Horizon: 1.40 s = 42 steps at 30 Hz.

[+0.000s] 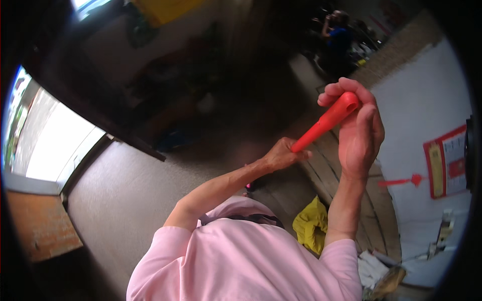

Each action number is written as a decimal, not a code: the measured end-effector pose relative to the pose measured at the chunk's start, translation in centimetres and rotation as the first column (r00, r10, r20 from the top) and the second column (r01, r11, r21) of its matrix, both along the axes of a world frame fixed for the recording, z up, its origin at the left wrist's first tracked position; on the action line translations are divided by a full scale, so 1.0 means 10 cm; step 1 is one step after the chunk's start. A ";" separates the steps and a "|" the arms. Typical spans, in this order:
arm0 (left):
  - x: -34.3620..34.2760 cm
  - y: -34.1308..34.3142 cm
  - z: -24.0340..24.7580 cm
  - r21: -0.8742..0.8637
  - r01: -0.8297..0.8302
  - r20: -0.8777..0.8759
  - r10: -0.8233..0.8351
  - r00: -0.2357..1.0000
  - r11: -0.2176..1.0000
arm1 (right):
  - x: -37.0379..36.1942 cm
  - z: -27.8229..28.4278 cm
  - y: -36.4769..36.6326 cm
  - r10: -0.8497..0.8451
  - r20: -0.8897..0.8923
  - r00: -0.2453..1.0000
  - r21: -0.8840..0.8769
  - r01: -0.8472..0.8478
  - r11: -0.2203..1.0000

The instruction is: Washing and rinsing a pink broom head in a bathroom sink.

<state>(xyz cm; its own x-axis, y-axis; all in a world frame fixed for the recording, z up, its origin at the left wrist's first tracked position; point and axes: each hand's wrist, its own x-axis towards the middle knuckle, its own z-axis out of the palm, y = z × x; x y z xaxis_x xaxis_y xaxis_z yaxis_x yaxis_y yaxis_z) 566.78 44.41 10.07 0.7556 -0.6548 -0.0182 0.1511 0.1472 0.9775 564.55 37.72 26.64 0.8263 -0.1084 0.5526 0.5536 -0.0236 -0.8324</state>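
Observation:
A red plastic handle (324,120) slants upward to the right in front of me, with a round hole in its upper end. My left hand (282,155) is closed around its lower visible part; what continues beyond that fist is hidden. At the upper end, my right hand (359,125) is raised with the palm turned toward the handle. Its fingers curve loosely behind the tip and the thumb stands apart, so it does not grip. Whether the palm touches the handle I cannot tell.
Yellow cloth (311,226) lies beside my right forearm. A white wall (422,105) on the right bears a red-bordered poster (447,161) and a red hanging ornament (415,179). Bright light enters by a doorway (55,135) at left. A person in blue (341,37) is far back.

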 end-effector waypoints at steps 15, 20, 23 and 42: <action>-0.31 -0.39 -0.02 0.073 0.146 0.161 -0.156 0.974 0.987 | -0.44 0.04 -0.34 -0.157 0.114 0.981 0.024 0.156 0.988; -0.37 -0.39 -0.03 -0.024 0.233 0.235 -0.221 0.947 0.972 | -0.57 0.07 -0.27 -0.245 0.052 0.968 -0.075 0.249 0.966; -0.40 -0.36 -0.05 0.034 0.236 0.253 -0.237 0.938 0.971 | -0.62 0.08 -0.23 -0.212 0.081 0.974 -0.077 0.218 0.973; -0.48 -0.24 -0.06 -0.042 0.213 0.303 -0.191 0.934 0.976 | -0.56 0.09 -0.47 0.402 0.059 0.914 -0.023 -0.401 0.916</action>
